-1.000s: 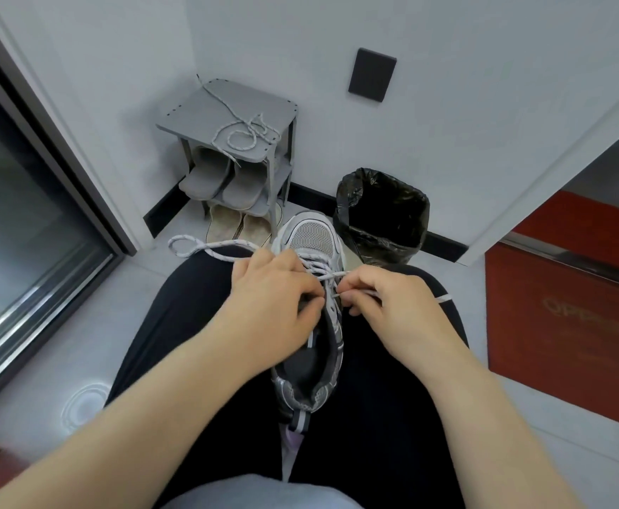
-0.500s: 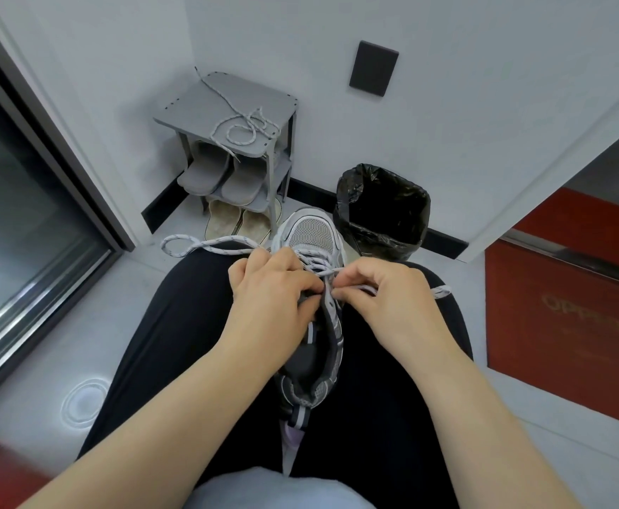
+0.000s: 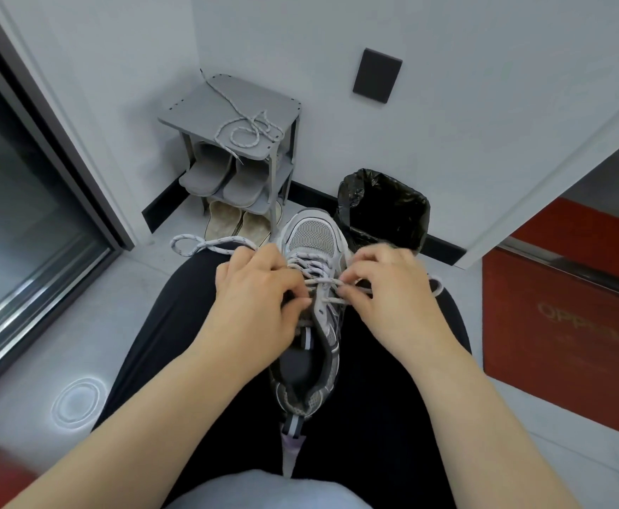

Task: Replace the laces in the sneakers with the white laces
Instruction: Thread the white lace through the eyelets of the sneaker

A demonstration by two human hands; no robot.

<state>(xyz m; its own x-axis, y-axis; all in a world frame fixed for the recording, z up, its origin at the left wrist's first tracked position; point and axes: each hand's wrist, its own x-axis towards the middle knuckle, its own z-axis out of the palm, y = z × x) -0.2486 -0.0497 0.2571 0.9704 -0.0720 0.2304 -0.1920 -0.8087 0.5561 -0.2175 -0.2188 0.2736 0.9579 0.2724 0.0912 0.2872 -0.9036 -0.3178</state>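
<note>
The soft, limp lace (image 3: 227, 248) trails left off the lap (image 3: 161, 343), the left hand (image 3: 260, 299) clamps curled fingers on the light sneaker (image 3: 313, 236) lying mid-lap, toe far, and the right hand (image 3: 392, 295) pinches the lace, judged best held near its stiff tip.

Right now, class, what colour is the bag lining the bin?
Black bin bag, clearest in the head view.

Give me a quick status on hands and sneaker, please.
Left hand grips sneaker. Right hand pinches lace, partly threaded. Nothing blocking.
</note>
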